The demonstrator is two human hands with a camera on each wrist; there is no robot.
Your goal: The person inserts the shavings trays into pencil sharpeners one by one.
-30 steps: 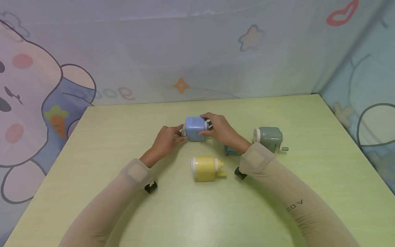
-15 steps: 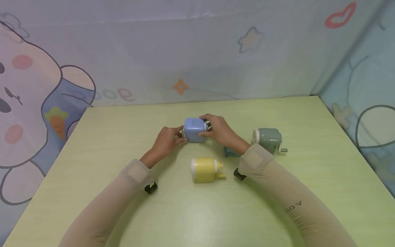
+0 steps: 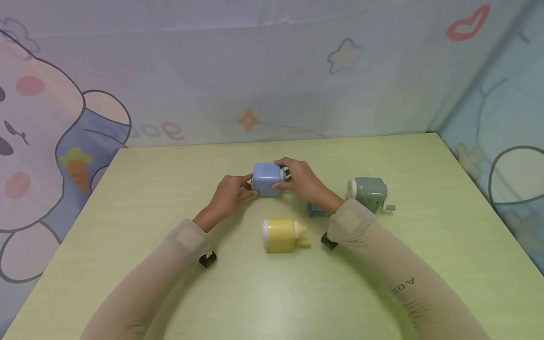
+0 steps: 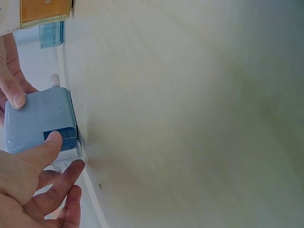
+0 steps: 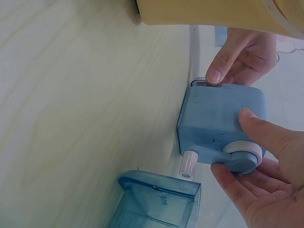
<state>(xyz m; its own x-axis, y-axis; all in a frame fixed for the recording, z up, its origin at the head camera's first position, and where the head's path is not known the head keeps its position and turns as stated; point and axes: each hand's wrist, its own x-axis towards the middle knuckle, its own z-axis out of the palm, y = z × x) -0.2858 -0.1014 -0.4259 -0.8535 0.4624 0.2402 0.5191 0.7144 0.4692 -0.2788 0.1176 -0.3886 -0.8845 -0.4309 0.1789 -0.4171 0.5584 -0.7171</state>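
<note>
A blue crank pencil sharpener [image 3: 267, 180] stands between both hands toward the back of the table. My right hand [image 3: 302, 180] grips its crank end, thumb on the near side; the right wrist view shows the white-tipped crank handle [image 5: 188, 164] under those fingers. At the opposite end, my left hand [image 3: 228, 193] pinches the clear shavings drawer [image 4: 71, 154], its thumb at the dark slot of the body. Part of the drawer sticks out past the body in the left wrist view; the left fingers hide the rest.
A yellow sharpener [image 3: 281, 234] lies in front of the blue one. To the right stands a green sharpener [image 3: 370, 190], with a loose teal see-through drawer [image 3: 316, 209] partly behind the right wrist. Black wrist-camera pieces [image 3: 208, 258] hang under the sleeves. A printed cloth [image 3: 191, 71] backs the table.
Both hands keep their hold on the blue sharpener and its drawer, almost still. The head view shifts slightly; the yellow and green sharpeners stay in place.
</note>
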